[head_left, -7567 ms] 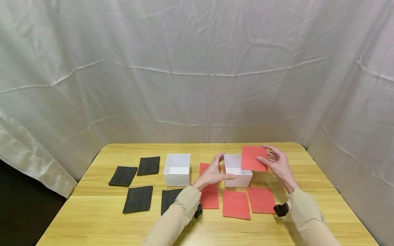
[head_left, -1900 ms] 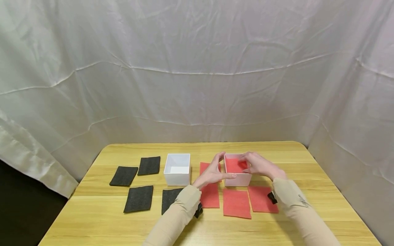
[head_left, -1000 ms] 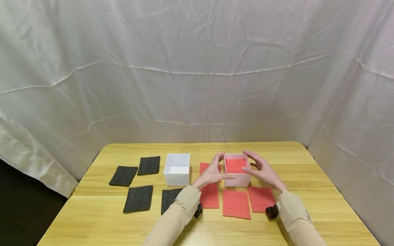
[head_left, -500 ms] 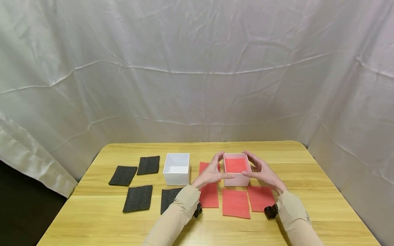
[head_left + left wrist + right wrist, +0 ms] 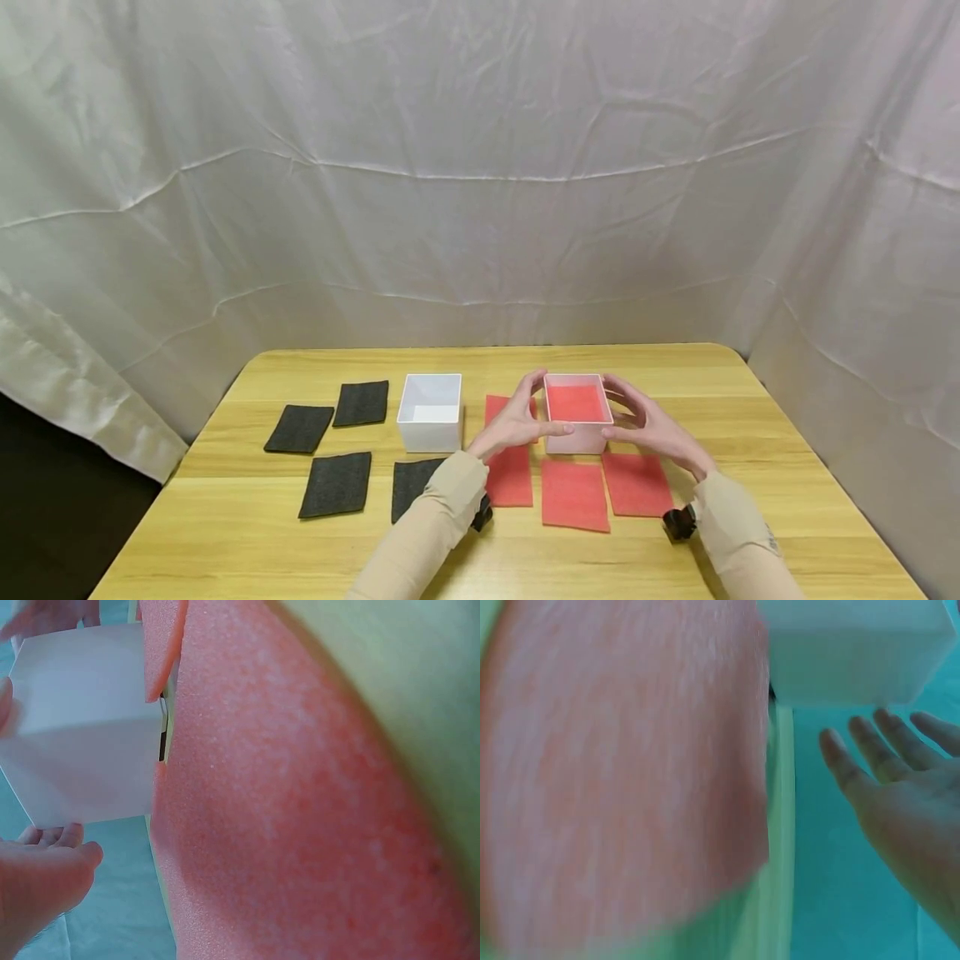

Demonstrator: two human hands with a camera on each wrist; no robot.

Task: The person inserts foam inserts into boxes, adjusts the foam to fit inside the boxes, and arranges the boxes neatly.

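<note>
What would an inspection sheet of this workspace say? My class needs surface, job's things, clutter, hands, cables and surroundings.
Surface: wood-grain tabletop.
Job's things: left white box, open-topped; right white box, a red square inside; four red squares, four black squares on the tabletop.
Clutter: nothing seen.
Hands: left hand grips right white box; right hand beside it, contact unclear.
Cables: nothing seen.
Surroundings: pale curtains behind and at both sides.

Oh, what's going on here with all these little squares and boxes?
A person's left hand holds a white box that has a red square inside. The right hand is spread beside that box, gripping nothing. More red squares lie around it on the wooden table. To the left stands a second white box, with no square visible in it, and black squares lie nearby.
</note>
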